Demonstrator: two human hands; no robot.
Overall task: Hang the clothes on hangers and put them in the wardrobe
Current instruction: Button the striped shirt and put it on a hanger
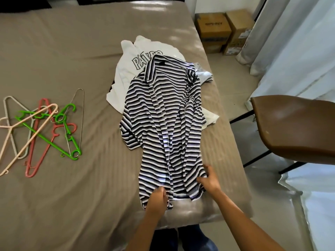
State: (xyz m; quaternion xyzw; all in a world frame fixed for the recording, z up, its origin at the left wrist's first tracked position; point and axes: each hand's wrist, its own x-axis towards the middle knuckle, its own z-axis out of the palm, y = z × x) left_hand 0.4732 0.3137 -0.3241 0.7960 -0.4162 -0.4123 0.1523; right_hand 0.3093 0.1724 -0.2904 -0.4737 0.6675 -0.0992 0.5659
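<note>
Striped collared shirt (pixel 163 124) is lying open-fronted on the taupe bed (pixel 72 60), stretching away from both hands, collar overlapping a white printed T-shirt (pixel 128 73). Left hand (pixel 157 198) is gripping the near hem with curled fingers; right hand (pixel 208 182) is pinching the hem's right side. Coloured hangers (pixel 41 129) are lying well left of the left hand; brown chair (pixel 293 127) is standing to the right.

place: home bedroom | bed (pixel 72 51) with taupe sheet | clothes (pixel 163 115) and loose hangers (pixel 41 127) on it | pale floor-length curtains (pixel 308 51) at right | brown chair (pixel 293 127) beside bed | cardboard boxes (pixel 213 28) on tiled floor
</note>
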